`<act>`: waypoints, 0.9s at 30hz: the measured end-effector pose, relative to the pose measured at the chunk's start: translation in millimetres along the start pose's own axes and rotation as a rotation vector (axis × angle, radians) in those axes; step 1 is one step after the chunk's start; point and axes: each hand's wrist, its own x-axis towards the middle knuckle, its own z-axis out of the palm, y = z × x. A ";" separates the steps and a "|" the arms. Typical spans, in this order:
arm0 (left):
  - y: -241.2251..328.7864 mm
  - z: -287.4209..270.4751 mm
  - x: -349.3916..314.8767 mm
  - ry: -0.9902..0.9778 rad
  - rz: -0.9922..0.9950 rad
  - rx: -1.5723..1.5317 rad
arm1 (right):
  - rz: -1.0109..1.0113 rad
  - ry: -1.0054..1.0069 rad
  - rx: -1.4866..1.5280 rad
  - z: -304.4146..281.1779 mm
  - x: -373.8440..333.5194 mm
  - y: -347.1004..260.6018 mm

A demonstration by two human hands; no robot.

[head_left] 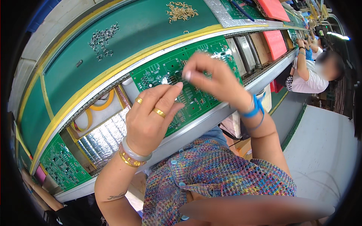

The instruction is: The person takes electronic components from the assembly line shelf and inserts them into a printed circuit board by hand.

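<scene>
A green circuit board (203, 103) lies in the conveyor rails in front of me, with small parts and bare holes on it. Over its left half is my left hand (149, 115), fingers bent and drawn together at the tips. Whatever those fingertips hold, if anything, is too small to make out. Above the board's middle, my right hand (217, 77) is curled with thumb and fingers close together. It is slightly blurred, and what lies inside its fingers is hidden. The two hands are apart, their fingertips close to each other.
Beyond the rail, a green bench strip carries piles of silvery clips (102, 39) and brass-coloured clips (181, 12), plus a small dark spring-like piece (79, 63). Another circuit board (62, 164) lies at left. Pink-red sheets (275, 44) stand at right. Co-workers sit along the line.
</scene>
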 end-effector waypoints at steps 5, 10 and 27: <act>2.6 3.7 -7.1 -0.083 0.156 -0.076 | 0.123 -0.170 0.273 15.9 -46.5 -18.4; 7.2 3.1 -8.8 -0.141 0.198 -0.083 | 0.364 -0.118 0.710 29.1 -70.7 -18.1; 13.3 7.4 -7.8 -0.161 0.113 -0.141 | 0.449 0.109 0.929 42.6 -87.1 -20.2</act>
